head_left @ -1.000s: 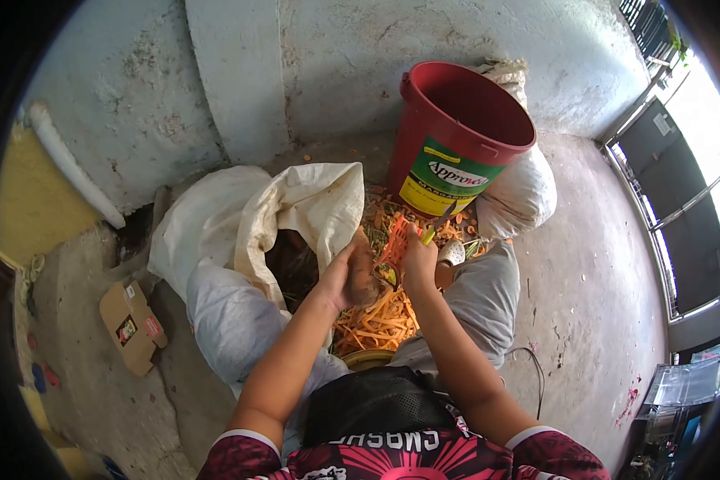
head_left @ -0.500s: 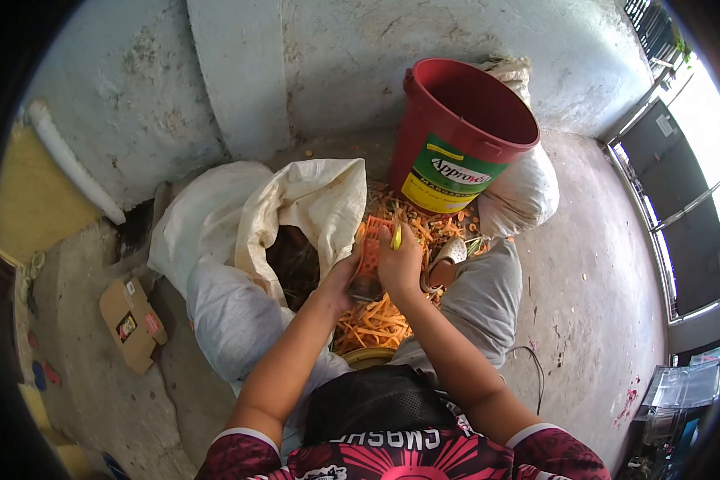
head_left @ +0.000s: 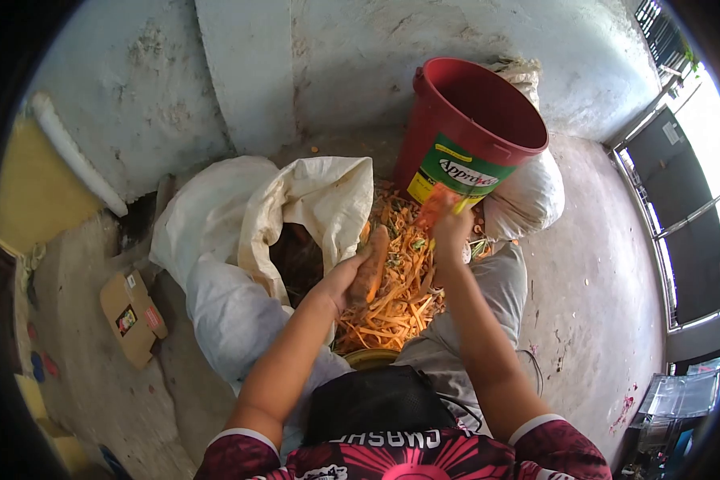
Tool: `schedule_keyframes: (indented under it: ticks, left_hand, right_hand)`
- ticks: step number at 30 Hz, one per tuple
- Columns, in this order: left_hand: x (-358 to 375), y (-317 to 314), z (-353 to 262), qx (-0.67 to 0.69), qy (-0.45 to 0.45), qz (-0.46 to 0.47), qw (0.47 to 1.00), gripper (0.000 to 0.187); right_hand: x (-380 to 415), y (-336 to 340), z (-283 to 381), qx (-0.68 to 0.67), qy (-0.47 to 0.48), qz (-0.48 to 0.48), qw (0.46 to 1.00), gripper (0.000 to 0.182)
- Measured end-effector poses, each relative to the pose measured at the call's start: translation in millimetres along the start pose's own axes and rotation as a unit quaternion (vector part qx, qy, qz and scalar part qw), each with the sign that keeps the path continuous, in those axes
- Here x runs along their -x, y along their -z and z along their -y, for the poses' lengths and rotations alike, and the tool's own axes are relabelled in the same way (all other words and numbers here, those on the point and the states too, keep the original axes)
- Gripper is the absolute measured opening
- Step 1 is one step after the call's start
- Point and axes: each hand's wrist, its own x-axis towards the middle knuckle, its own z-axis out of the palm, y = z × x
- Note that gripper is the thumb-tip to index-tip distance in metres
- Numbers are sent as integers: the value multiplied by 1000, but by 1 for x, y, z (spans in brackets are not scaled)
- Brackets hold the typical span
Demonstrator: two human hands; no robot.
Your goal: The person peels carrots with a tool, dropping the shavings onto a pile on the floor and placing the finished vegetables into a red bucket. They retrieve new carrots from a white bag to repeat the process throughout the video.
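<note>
My left hand [head_left: 347,280] is wrapped round a thick carrot [head_left: 374,266], which it holds upright above the heap of peelings. Part of the carrot's side is bright orange, the rest brownish. Farther forward and to the right, my right hand [head_left: 454,230] grips an orange peeler [head_left: 438,205] with a yellow part. The peeler is smeared by motion and overlaps the lower front of the red bucket [head_left: 412,120] in view. Long carrot peelings [head_left: 400,300] lie piled between my legs, below both hands.
A white woven sack [head_left: 348,192] stands open beside my left hand, with dark contents. Another filled sack [head_left: 536,200] sits behind the bucket, near the wall. Under the peelings shows a yellowish rim [head_left: 370,357]. Flattened cardboard [head_left: 132,320] lies on the floor at left.
My right hand has moved forward and right with the peeler, away from the carrot. My left hand stays almost in place, and the carrot now shows more clearly.
</note>
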Motion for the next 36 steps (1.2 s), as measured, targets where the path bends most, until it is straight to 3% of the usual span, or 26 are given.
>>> schedule_keyframes:
  ticks: [4, 7, 9, 11, 12, 13, 14, 15, 17, 20, 21, 23, 25, 28, 31, 34, 35, 36]
  left_hand:
    - [-12, 9, -1, 62, -13, 41, 997, 30]
    - [-13, 11, 4, 63, -18, 97, 993, 28]
    - [-5, 4, 2, 7, -7, 109, 994, 27]
    - [-5, -3, 3, -60, 7, 35, 998, 29]
    - [-5, -6, 4, -94, 14, -1, 995, 31]
    - [-1, 0, 6, -94, 50, 60, 993, 36]
    - [2, -4, 7, -108, 45, 70, 991, 37]
    - [9, -10, 7, -122, 42, 79, 989, 39]
    - [4, -3, 12, -91, 31, 134, 986, 42]
    - [16, -19, -5, -49, 38, 57, 996, 41]
    - [10, -22, -3, 9, 16, 22, 1000, 36]
    - [-11, -2, 0, 25, 5, 16, 1000, 33]
    - [-8, -8, -4, 25, 0, -27, 999, 31]
    - [-17, 4, 1, 75, 28, 60, 995, 31]
    - [-15, 6, 2, 9, 10, 83, 996, 33]
    - [-12, 1, 3, -105, 46, 16, 993, 36]
    - [-12, 9, 7, -123, 59, 77, 988, 38]
    - [-8, 4, 10, -117, 62, 69, 989, 38]
  right_hand:
    - [73, -22, 26, 11, 28, 116, 993, 16]
    - [85, -28, 17, 81, 33, 126, 988, 14]
    - [80, -25, 20, 122, 60, 103, 985, 14]
    - [66, -25, 16, 187, 100, 52, 976, 16]
    - [43, -24, 2, 169, 77, -1, 983, 16]
    - [10, -18, -17, 191, 51, -32, 980, 14]
    - [-4, -7, 7, 141, -39, -57, 988, 15]
    - [-31, 0, -27, 147, 84, -122, 978, 17]
    - [-63, 14, -50, 192, 28, -176, 965, 21]
    - [-64, 14, -56, 3, 41, -107, 993, 22]
    - [-34, 7, -26, 25, 77, -89, 993, 20]
    - [13, -6, -2, -5, 16, 23, 1000, 18]
    - [46, -19, 3, -25, 19, 85, 996, 16]
    - [76, -28, 7, 88, 84, 79, 989, 16]
    - [70, -26, 8, 152, 36, 86, 984, 19]
    - [25, -22, -12, 197, 49, -24, 979, 18]
    - [1, -13, -11, 180, 10, -46, 983, 18]
    - [-22, -6, -26, 170, 30, -95, 980, 19]
